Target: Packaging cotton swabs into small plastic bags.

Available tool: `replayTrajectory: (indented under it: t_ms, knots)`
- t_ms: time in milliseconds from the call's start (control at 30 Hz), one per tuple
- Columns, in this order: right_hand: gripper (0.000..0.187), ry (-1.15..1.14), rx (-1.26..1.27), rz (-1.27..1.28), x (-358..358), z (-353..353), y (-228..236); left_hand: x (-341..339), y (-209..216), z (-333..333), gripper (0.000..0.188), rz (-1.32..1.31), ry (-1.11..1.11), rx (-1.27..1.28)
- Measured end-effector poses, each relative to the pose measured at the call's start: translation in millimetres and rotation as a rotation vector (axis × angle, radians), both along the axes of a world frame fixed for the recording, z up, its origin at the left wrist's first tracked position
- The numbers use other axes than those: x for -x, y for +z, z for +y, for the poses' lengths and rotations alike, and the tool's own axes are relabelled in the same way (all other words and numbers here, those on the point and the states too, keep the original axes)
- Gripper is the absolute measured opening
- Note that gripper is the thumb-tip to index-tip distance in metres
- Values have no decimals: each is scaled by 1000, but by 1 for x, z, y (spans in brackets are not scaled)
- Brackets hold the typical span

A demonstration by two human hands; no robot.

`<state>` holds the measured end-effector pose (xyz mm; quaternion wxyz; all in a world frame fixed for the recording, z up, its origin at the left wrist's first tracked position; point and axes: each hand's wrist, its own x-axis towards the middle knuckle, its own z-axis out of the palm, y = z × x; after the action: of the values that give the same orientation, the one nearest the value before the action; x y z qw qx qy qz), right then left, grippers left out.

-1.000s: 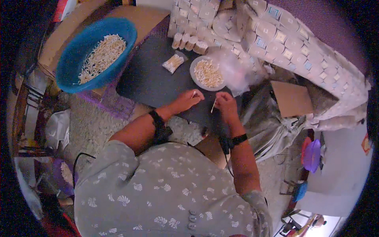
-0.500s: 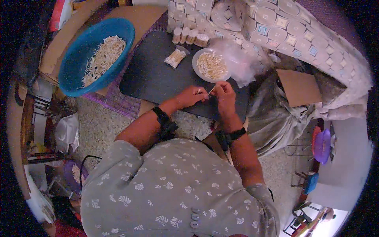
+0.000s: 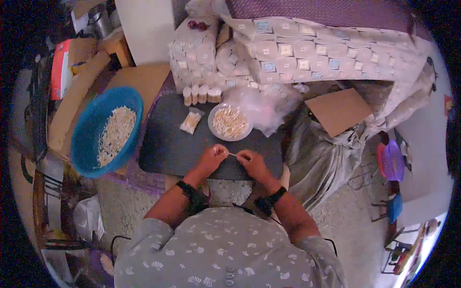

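A single cotton swab (image 3: 232,154) lies level between my hands, above the near part of a dark grey board (image 3: 165,139). My left hand (image 3: 212,159) pinches one end of it. At its other end, my right hand (image 3: 253,163) has its fingertips closed on it. Just beyond my hands stands a white bowl (image 3: 211,130) full of cotton swabs (image 3: 230,122). To its left lies a small clear bag of cotton swabs (image 3: 191,121). Several filled packs of swabs (image 3: 201,94) stand in a row at the board's far edge.
A large blue basin (image 3: 86,144) at the left holds a heap of loose swabs (image 3: 117,132). Crumpled clear plastic bags (image 3: 261,108) lie right of the bowl. A cardboard piece (image 3: 338,111) rests on grey cloth (image 3: 321,163) at the right. A patterned sofa (image 3: 307,55) stands behind.
My view has tilted up, so the scene sits lower. Both hands have turned, and the swab, slanted before, now lies nearly level between both sets of fingertips.
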<state>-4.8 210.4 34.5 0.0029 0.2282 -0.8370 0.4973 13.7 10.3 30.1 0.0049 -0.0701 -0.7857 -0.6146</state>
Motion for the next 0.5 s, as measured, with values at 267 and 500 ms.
replayTrajectory:
  t_ms: [267,500]
  knots:
    - [19,-19,-130,23,-17,-22,-15,-15,24,4,23,20,-84,-29]
    - [22,25,-86,71,-16,-26,-24,-2,1,-9,34,-85,-109,14]
